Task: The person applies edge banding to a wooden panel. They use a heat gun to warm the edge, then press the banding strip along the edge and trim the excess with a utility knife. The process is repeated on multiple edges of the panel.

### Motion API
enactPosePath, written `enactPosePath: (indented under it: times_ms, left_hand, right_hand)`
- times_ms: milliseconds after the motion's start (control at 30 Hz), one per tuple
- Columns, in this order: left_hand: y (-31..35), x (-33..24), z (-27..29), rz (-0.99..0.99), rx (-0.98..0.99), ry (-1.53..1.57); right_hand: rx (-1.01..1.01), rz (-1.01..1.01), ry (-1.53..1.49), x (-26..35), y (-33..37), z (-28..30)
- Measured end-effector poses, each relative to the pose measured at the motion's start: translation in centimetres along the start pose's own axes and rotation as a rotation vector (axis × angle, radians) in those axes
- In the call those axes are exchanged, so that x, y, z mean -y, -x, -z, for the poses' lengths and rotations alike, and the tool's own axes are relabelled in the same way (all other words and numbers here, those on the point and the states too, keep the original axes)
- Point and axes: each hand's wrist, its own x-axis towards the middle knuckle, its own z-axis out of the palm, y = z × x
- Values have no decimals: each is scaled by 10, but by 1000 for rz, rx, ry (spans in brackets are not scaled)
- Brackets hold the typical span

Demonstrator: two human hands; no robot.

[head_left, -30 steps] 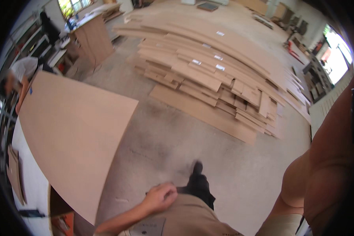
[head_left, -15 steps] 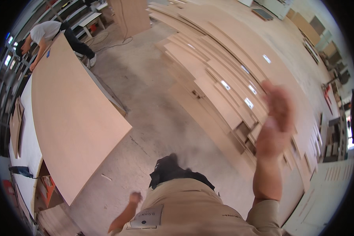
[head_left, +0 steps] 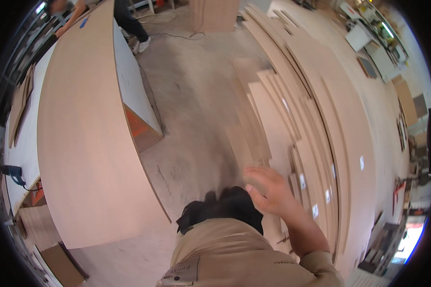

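The right hand point(head_left: 268, 189), empty, its fingers loosely bent, appears nearest the stacked wood boards point(head_left: 357, 115); the left hand is out of view, its state indeterminable. The large tan wood panel point(head_left: 91, 138) lies leftward on the white tabletop point(head_left: 28, 143), long axis running near to far. Its far end, near a co-worker's hand point(head_left: 60, 31), is cut off; motion blurs the boards.

The panel point(head_left: 91, 134) and stacked boards point(head_left: 353, 124) look smooth, matt, wooden.
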Motion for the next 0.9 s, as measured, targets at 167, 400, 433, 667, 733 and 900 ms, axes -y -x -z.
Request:
enactPosePath:
  times_ms: [167, 400, 433, 667, 733, 900]
  left_hand:
    - [-51, -109, -9, -109, -63, 112]
    - [-47, -91, -35, 142, -89, 82]
    - [-39, -79, -39, 216, -94, 83]
    - [5, -17, -81, 604, -37, 135]
    - [1, -18, -89, 656, 5, 150]
    - [-58, -55, -68, 650, -6, 245]
  right_hand:
    - [163, 47, -12, -57, -80, 7]
    - [321, 171, 3, -108, -178, 20]
    - [378, 185, -2, -113, -192, 17]
    - [762, 365, -79, -120, -259, -37]
    - [884, 371, -113, -121, -274, -55]
    - [842, 311, -83, -137, -335, -92]
